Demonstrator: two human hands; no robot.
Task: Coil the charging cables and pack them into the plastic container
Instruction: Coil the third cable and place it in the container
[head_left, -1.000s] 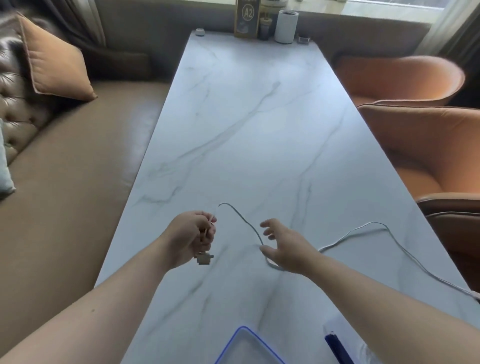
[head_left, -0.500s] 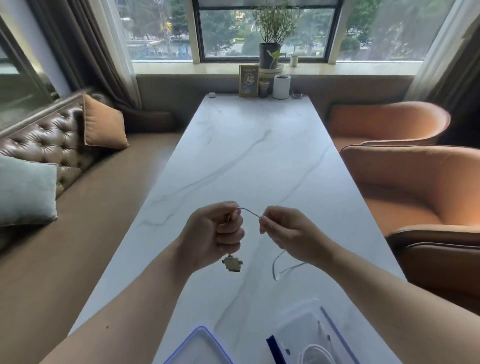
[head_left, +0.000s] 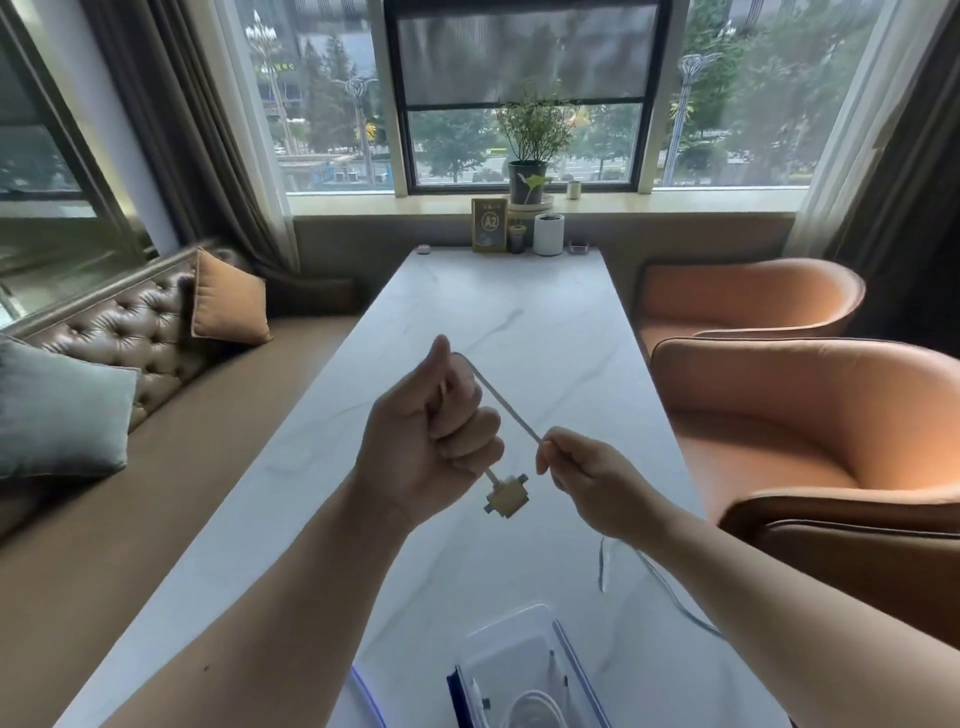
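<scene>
Daylight from the big window falls along a long white marble table (head_left: 545, 332), and both bare hands are raised above its near half. Her or his left hand (head_left: 431, 441) is curled into a fist, thumb up, closed around the charging cable (head_left: 506, 402). From the bottom of that fist a short piece of cable hangs down to a small multi-headed connector block (head_left: 508, 496), which dangles free in the air. From the top of the fist the cable arcs over and runs straight down to the right hand (head_left: 584, 475), whose fingertips pinch it; the stretch between the two hands looks taut. Below the right wrist the rest of the cable drops to the tabletop and trails off toward the near right edge, partly blurred.

Closer to the person, at the bottom of the view, sits the clear plastic container (head_left: 519, 654), open, with a white coiled cable (head_left: 530, 714) already lying inside. A blue-rimmed lid (head_left: 366, 696) lies just left of it.

Further out, two orange armchairs (head_left: 779, 415) stand along the table's right side, a tufted leather bench with cushions (head_left: 228, 301) along the left, and a potted plant (head_left: 530, 156) on the sill.
</scene>
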